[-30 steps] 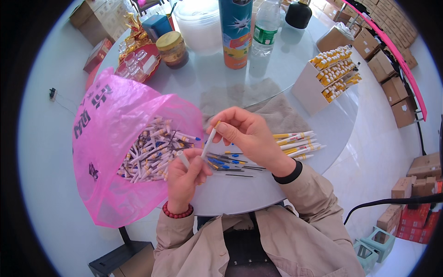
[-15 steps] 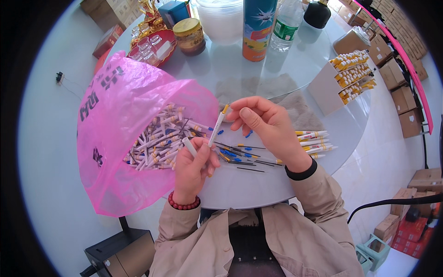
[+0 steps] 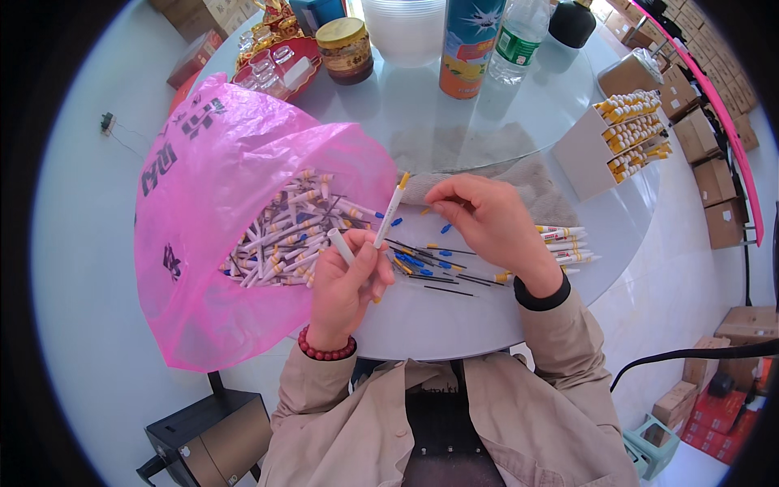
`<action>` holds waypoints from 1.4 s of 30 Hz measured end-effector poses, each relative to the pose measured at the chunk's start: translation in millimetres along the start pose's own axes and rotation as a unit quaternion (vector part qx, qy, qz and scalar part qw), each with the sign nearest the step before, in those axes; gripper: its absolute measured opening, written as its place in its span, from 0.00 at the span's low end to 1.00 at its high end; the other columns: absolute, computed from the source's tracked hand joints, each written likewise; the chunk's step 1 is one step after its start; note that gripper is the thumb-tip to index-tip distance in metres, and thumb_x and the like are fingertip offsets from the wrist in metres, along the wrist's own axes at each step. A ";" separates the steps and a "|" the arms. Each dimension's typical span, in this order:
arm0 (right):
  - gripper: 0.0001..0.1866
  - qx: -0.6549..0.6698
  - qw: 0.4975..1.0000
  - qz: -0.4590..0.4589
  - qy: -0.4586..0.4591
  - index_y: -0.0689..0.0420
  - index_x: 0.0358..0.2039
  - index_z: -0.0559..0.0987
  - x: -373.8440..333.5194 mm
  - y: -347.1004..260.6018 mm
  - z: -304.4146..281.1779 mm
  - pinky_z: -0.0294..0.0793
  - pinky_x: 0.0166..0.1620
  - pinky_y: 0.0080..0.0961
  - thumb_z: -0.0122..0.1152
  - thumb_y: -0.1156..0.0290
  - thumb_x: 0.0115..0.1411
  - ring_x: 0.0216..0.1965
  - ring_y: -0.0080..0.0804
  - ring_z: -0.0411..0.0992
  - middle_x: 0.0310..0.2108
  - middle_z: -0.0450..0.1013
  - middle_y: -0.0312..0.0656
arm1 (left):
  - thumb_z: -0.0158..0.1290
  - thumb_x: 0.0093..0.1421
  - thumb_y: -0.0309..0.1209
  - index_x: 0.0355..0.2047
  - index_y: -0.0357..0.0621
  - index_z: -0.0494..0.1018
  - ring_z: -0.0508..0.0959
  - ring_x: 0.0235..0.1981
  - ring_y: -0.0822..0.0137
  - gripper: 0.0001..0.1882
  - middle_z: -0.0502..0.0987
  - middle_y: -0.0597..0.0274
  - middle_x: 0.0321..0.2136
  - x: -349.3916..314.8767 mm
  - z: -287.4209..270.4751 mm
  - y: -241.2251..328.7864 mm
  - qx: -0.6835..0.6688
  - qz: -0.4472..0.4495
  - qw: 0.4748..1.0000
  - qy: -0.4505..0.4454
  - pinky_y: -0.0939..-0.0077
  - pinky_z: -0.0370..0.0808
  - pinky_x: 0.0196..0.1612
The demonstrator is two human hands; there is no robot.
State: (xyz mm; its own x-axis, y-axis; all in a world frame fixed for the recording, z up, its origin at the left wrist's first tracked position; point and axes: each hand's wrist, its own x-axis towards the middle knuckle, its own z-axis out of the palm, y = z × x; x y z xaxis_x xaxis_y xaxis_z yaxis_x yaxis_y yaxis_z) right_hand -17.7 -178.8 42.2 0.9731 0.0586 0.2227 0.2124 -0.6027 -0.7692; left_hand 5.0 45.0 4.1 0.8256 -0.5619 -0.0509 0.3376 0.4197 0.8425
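**Pen [image 3: 391,213] and white tube [image 3: 341,246] in the left hand [image 3: 345,280], the right hand [image 3: 491,223] near them**

The left hand grips both pieces above the near side of the counter [image 3: 414,333]: the pen, white with a yellow end, tilts far and slightly right, and the tube slants beside it. To the right, the right hand is apart from the pen, thumb and fingertips drawn together; whether they pinch anything cannot be told.

On the left, an open pink bag [image 3: 195,252] holds a heap of white pen parts [image 3: 280,235]. Between the bag and the right hand lie dark refills [image 3: 414,264] with blue or yellow ends. White pens [image 3: 568,245] lie to the right, near a grey-brown cloth [image 3: 540,193]. Farther right, a white box [image 3: 578,158] holds rows of yellow-and-white pieces [image 3: 633,134]. A lidded jar [image 3: 345,55], a tall can [image 3: 468,57] and a clear bottle [image 3: 517,53] stand on the far side.
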 end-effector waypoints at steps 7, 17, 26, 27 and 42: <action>0.14 0.381 0.921 0.084 -0.008 0.63 0.48 0.73 -2.0 -11.7 0.9 0.73 0.35 0.18 0.56 0.74 0.62 0.37 0.21 0.75 0.39 0.77 0.40 | 0.47 0.67 0.33 0.41 0.41 0.70 0.69 0.17 0.79 0.09 0.76 0.61 0.22 -0.1 0.7 2.0 0.044 -0.038 0.998 0.014 0.87 0.61 0.19; 0.14 0.430 0.900 0.055 0.046 0.63 0.47 0.74 -0.8 -13.9 5.6 0.72 0.34 0.16 0.57 0.71 0.63 0.35 0.20 0.74 0.38 0.77 0.40 | 0.47 0.67 0.32 0.42 0.42 0.69 0.70 0.19 0.79 0.08 0.76 0.61 0.22 0.7 2.0 0.5 0.049 -0.051 0.997 0.003 0.88 0.60 0.18; 0.10 0.429 0.901 0.054 0.032 0.64 0.42 0.76 -1.1 -12.6 8.8 0.73 0.32 0.15 0.56 0.72 0.63 0.33 0.19 0.74 0.33 0.76 0.38 | 0.48 0.66 0.32 0.42 0.41 0.67 0.70 0.18 0.79 0.09 0.77 0.60 0.23 0.6 3.6 -1.1 0.070 -0.059 0.996 0.000 0.88 0.61 0.17; 0.10 0.433 0.899 0.056 0.031 0.64 0.42 0.76 -0.9 -12.6 8.8 0.73 0.33 0.15 0.56 0.72 0.64 0.33 0.19 0.74 0.33 0.76 0.38 | 0.48 0.66 0.32 0.42 0.41 0.67 0.70 0.18 0.79 0.09 0.77 0.59 0.23 0.5 3.5 -0.8 0.069 -0.059 0.996 0.001 0.88 0.61 0.17; 0.08 0.496 0.864 0.080 0.036 0.63 0.39 0.74 -0.8 -2.9 17.4 0.76 0.37 0.18 0.52 0.72 0.65 0.34 0.21 0.74 0.36 0.76 0.40 | 0.45 0.68 0.35 0.41 0.42 0.67 0.70 0.17 0.78 0.10 0.77 0.57 0.22 -0.5 3.8 2.1 0.044 -0.053 0.998 -0.006 0.87 0.59 0.17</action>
State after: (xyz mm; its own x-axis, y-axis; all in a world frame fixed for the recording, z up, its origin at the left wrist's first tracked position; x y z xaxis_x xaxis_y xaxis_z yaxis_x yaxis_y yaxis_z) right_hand -17.6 -163.2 33.9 0.9966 -0.0329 0.0759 0.0827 0.3811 -0.9208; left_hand 3.6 43.4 8.0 0.7815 -0.6086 -0.1371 0.3825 0.2938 0.8760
